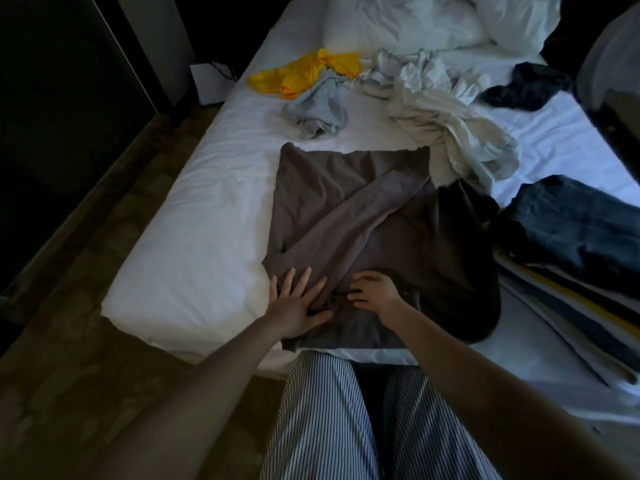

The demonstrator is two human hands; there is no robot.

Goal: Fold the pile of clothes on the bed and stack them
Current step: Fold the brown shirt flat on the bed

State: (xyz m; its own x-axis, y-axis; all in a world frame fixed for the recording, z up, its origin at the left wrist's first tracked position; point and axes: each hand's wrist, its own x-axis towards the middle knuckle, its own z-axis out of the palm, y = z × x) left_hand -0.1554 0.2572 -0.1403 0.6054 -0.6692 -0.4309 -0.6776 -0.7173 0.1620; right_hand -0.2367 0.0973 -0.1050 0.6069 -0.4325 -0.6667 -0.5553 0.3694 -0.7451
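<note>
Your left hand (298, 299) lies flat, fingers spread, pressing the grey shirt (346, 202) at its near left edge. Your right hand (374, 289) rests just beside it with fingers bent on the cloth; can't tell if it pinches a fold. The shirt lies spread at the bed's (194, 237) near edge, with bare sheet to its left. On the right, jeans (571, 230) top a folded stack (554, 306). Beyond the shirt lie unfolded yellow (304, 72), pale grey (318, 109), cream (457, 133) and dark (530, 86) clothes.
</note>
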